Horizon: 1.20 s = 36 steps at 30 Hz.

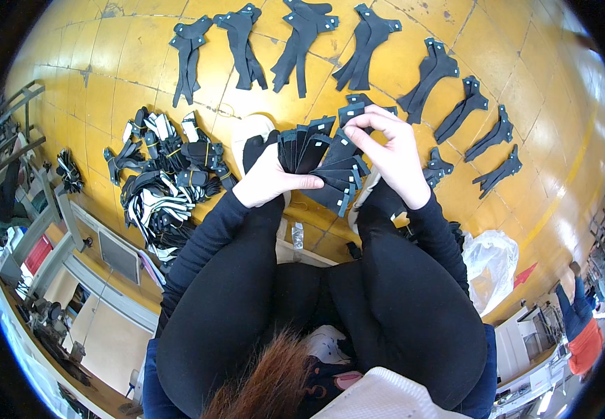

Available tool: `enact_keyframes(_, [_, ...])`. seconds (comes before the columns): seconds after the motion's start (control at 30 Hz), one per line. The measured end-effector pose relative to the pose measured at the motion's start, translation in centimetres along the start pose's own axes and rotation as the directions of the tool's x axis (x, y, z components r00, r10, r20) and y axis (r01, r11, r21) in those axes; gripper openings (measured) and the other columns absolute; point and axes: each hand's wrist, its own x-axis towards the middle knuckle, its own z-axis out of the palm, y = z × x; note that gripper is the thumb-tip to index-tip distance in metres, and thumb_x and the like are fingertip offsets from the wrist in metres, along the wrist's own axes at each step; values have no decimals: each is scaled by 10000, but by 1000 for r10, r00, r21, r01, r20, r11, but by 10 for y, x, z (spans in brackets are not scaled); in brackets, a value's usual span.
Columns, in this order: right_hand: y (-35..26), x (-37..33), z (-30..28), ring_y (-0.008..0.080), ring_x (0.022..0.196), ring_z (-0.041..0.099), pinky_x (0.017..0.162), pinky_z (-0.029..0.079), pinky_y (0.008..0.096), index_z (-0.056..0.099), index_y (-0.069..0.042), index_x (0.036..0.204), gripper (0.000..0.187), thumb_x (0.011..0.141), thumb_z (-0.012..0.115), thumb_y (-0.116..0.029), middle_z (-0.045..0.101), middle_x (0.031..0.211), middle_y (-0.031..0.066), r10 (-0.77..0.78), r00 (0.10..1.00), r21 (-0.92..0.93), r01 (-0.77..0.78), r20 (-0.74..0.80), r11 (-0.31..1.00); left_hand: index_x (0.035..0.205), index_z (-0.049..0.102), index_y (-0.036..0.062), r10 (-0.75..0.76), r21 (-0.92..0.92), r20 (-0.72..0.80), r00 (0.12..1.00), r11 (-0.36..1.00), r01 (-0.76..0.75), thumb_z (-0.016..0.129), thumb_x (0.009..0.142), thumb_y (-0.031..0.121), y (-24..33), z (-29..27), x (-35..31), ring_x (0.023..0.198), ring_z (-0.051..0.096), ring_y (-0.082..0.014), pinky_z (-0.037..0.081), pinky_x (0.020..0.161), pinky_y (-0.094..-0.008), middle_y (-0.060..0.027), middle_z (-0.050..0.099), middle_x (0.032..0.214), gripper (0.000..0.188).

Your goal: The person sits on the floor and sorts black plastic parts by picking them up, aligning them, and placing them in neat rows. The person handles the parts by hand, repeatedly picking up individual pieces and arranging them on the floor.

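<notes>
My left hand (271,176) grips a fanned stack of black fabric pieces (330,183), thumb pressed on top. The pieces spread out toward the right, and several have small pale labels at their ends. At the stack's upper right, my right hand (390,145) is closed in a pinch, thumb and forefinger together at the tip of one black fabric piece. How much of it lies between the fingertips is hard to make out. Both hands are above my knees, between my black-clad legs and the floor.
An arc of black fabric bundles (299,42) lies across the yellow tiled floor (135,52). To the left sits a heap of tied black and white pieces (166,181). A clear plastic bag (489,269) is by my right leg. A metal-framed table (65,209) stands left; a person (581,328) is far right.
</notes>
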Motion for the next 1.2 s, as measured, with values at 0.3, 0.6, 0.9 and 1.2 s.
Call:
enact_keyframes(0.3, [4,10,-10,79,835,551,761,412,205,619,-17,1113,246,869,584,-11,602,889,0,62,991,136,-46,-116,990,1066,593,25,-19,-74,69,997,997,24,812,711,54,-5,-4,3,902,553,-87,455,841,-256,-3,626,964,419])
enact_keyframes(0.6, [13,-5,10,82,784,606,661,482,185,592,-22,1102,245,861,588,20,606,1057,72,357,934,421,-320,-10,849,1130,556,44,-63,-157,-49,997,986,55,794,677,-42,-9,-4,7,935,564,-109,477,826,-266,-4,600,1004,520])
enact_keyframes(0.9, [6,-7,8,86,816,586,697,462,216,640,43,930,134,814,652,-24,606,960,48,13,996,67,-19,87,998,1229,511,44,-145,-343,18,989,929,142,727,723,-90,-8,-2,7,1044,566,-135,479,871,-282,-38,600,1134,566])
enact_keyframes(1.2, [2,-8,4,174,955,568,854,436,284,592,28,880,117,780,653,26,604,993,87,-189,980,42,191,-54,981,1255,498,15,-143,-307,57,988,939,154,696,744,-100,-14,-8,9,1061,590,-187,480,905,-306,-98,605,1179,560])
